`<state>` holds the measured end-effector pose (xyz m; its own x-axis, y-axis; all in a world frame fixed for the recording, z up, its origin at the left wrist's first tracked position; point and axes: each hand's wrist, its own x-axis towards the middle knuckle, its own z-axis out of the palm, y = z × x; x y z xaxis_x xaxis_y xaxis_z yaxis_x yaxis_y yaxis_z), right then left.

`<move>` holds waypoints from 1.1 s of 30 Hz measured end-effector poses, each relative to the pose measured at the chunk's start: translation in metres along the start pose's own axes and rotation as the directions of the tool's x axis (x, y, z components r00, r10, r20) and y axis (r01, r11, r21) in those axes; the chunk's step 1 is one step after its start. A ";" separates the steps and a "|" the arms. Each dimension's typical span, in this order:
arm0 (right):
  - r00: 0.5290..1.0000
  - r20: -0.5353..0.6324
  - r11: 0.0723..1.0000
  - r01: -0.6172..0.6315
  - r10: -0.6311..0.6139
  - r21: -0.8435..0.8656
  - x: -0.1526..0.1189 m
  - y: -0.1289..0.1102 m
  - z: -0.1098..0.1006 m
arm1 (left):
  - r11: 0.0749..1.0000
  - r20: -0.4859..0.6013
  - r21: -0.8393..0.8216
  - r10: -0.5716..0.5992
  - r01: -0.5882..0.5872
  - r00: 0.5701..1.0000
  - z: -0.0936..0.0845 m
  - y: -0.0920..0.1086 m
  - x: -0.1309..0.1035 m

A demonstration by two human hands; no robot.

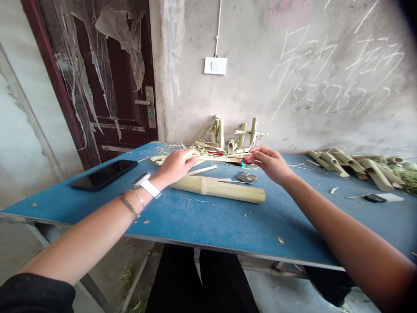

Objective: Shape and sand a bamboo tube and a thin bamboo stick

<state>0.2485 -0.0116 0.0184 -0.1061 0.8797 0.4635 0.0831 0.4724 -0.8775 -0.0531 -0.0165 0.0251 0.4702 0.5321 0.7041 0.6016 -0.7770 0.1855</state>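
Where the left hand (178, 165) is reaching: over the blue desk (211, 224), by the left end of a pale green bamboo tube (228, 191); its fingers are bending towards the thumb, and whether this grip is clasping anything cannot be told.
Right hand (272, 164): is hovering beyond the tube's other end, fingertips drawing close together beside a small red object (247, 161) and a teal piece (243, 163); whether this grip is pinching something cannot be told.
Bamboo tube: is lying on its side across the middle of the desk, nearer the front edge than the strips.
Bamboo strips (218, 159): are lying behind the tube, among loose shavings (167, 150).
Dark square block (247, 177): is resting just behind the tube, towards its right half.
Smartwatch (142, 179): is circling the left wrist on a white strap.
Smartphone (104, 174): is lying at the desk's left side.
Bamboo structures (253, 132): are standing at the back, near the grey wall (247, 87).
Cut bamboo pieces (350, 164): are lying heaped at the back right.
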 end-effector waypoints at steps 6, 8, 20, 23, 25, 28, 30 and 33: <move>0.996 0.060 0.985 0.067 -0.058 -0.160 -0.003 -0.003 0.013 | 1.000 -0.014 -0.006 0.020 -0.020 1.000 0.001 0.000 0.000; 0.994 0.077 0.963 0.097 -0.080 -0.252 -0.005 -0.006 0.020 | 0.999 -0.014 -0.006 0.035 -0.035 0.999 0.002 0.000 0.000; 0.929 0.248 0.580 0.365 -0.273 -0.728 -0.016 -0.019 0.040 | 0.993 0.039 -0.046 0.108 -0.106 0.993 0.007 0.002 -0.001; 0.890 0.332 0.484 0.450 -0.314 -0.750 -0.019 -0.021 0.045 | 0.990 0.056 -0.053 0.131 -0.128 0.990 0.009 0.002 -0.002; 0.859 0.386 0.420 0.503 -0.335 -0.755 -0.020 -0.020 0.047 | 0.990 0.054 -0.046 0.136 -0.134 0.989 0.009 0.001 -0.001; 0.830 0.432 0.347 0.545 -0.354 -0.763 -0.021 -0.018 0.049 | 0.991 0.052 -0.050 0.130 -0.128 0.990 0.010 -0.001 -0.001; 0.821 0.440 0.322 0.554 -0.363 -0.768 -0.022 -0.018 0.049 | 0.991 0.059 -0.060 0.121 -0.117 0.991 0.010 -0.002 -0.002; 0.811 0.446 0.294 0.563 -0.380 -0.773 -0.023 -0.019 0.050 | 0.993 0.068 -0.061 0.102 -0.098 0.992 0.010 -0.002 -0.002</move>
<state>0.2002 -0.0438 0.0181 -0.5590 0.5091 0.6544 0.7302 0.6762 0.0978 -0.0490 -0.0131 0.0167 0.5720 0.4714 0.6713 0.5120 -0.8446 0.1568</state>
